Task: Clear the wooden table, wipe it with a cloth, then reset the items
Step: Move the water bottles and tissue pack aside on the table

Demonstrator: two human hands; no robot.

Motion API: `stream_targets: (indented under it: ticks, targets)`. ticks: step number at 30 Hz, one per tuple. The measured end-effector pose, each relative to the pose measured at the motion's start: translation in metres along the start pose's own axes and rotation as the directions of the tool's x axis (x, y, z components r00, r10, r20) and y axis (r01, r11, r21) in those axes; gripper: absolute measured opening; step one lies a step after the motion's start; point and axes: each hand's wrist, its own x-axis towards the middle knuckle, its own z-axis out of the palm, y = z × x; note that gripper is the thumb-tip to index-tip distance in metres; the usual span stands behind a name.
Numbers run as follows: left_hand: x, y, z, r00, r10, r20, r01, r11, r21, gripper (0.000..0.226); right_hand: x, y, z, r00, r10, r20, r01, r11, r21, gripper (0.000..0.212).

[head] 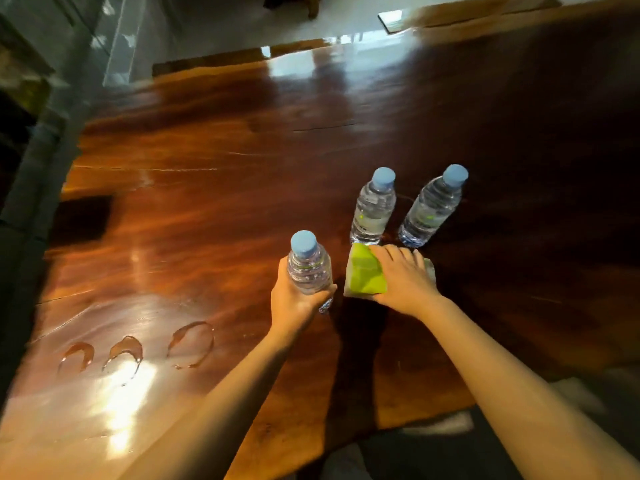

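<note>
My left hand (294,301) grips a clear water bottle (308,268) with a blue cap, held upright just above the glossy wooden table (207,209). Right beside it, my right hand (403,280) lies flat on a folded green and white cloth (365,273) on the table, fingers spread over it. Two more blue-capped water bottles (373,207) (431,207) stand upright just beyond the cloth. Three wet ring marks (190,344) (123,355) (76,356) sit on the wood at the near left.
The table's near edge (415,422) runs under my forearms, with dark clothing below it. A glass panel and grey floor (114,46) lie past the far left edge. A dark rectangular patch (81,216) shows at the table's left side.
</note>
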Motion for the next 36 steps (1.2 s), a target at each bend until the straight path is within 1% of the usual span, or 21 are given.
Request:
stream_targets:
  ticks: [6,9,15,20,25,28,31,34,36]
  targets:
    - [-0.005,0.01,0.068,0.998,-0.006,0.068,0.004,0.999,0.037,0.073,-0.009,0.064,0.001,0.999,0.021,0.024,-0.022,0.999,0.037,0.095]
    - [-0.006,0.014,0.092,0.997,-0.005,0.075,0.003,0.999,0.033,0.068,-0.011,0.087,0.004,0.998,0.021,0.052,-0.021,1.0,0.008,0.095]
    - [-0.002,0.015,0.117,0.998,0.008,0.055,-0.01,0.999,0.036,0.073,-0.01,0.119,0.004,0.992,0.037,0.123,-0.036,0.999,-0.005,0.089]
    - [0.001,0.015,0.126,0.997,0.055,0.045,-0.057,0.997,0.044,0.072,-0.006,0.123,0.006,0.985,0.032,0.17,-0.035,0.999,0.017,0.089]
    - [0.003,0.013,0.122,0.987,0.092,0.129,-0.102,0.992,0.075,0.081,-0.005,0.121,0.007,0.979,0.039,0.2,-0.04,0.999,0.001,0.097]
    - [0.004,0.012,0.116,0.985,0.066,0.161,-0.079,0.994,0.077,0.082,-0.005,0.12,0.004,0.972,0.047,0.231,-0.046,0.999,-0.008,0.109]
    - [0.002,0.013,0.109,0.982,0.036,0.183,-0.051,0.996,0.074,0.079,-0.006,0.116,-0.003,0.964,0.063,0.257,-0.062,0.998,-0.011,0.116]
    - [0.002,0.019,0.099,0.97,-0.003,0.244,-0.025,0.993,0.114,0.081,-0.009,0.103,-0.009,0.969,0.048,0.242,-0.046,0.999,-0.013,0.116]
    - [0.003,0.024,0.088,0.957,-0.043,0.287,-0.015,0.981,0.196,0.085,-0.011,0.089,-0.012,0.97,0.045,0.238,-0.037,0.999,-0.036,0.109]
